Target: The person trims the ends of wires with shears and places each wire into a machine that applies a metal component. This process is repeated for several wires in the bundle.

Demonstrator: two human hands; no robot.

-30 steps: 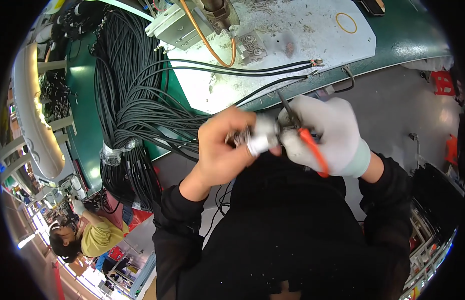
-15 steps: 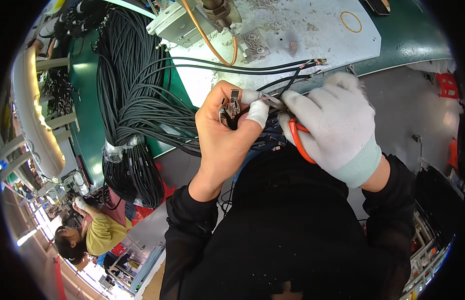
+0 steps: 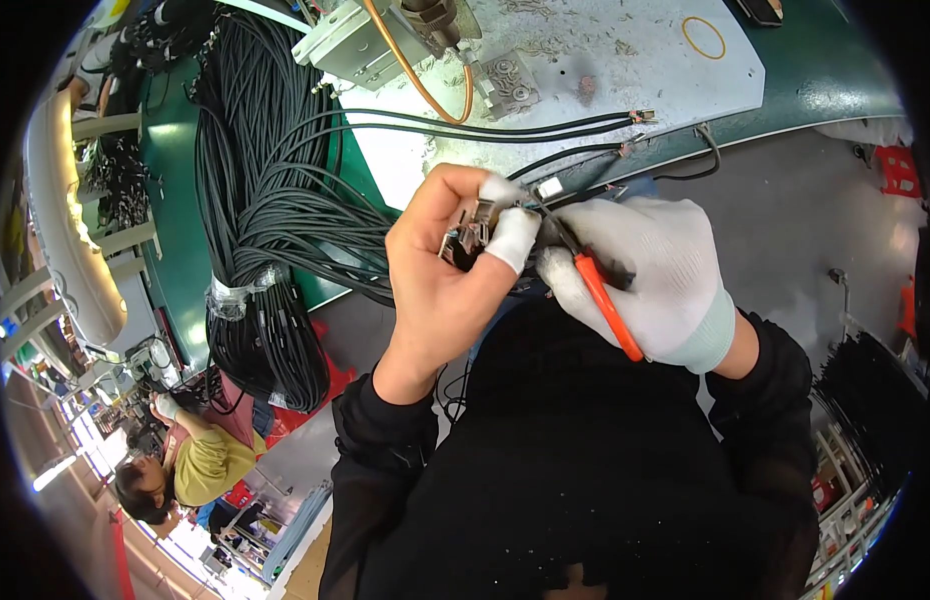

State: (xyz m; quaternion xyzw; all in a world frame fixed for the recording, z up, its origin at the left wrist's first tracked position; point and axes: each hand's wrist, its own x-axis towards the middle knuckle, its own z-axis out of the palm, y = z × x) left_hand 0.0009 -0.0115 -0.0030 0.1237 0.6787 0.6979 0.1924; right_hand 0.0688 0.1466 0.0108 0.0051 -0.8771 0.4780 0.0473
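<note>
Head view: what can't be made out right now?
Metal connectors: head view, count unclear; small, partly covered by the left hand.
Orange-handled tool: head view, full shape hidden by the gloved right hand.
Dark object at upper right: head view, cut off by the upper edge.

Head-worn view (wide fisheye), facing downward, near

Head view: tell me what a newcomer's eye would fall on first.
First, the slim hand tool with red-orange handles in the white-gloved right grip, just right of centre. Left of it, the ungloved left grip, thumb wrapped in white, holds small silver metal pieces. Then the big heap of thin black cables on the green tabletop, upper left.
</note>
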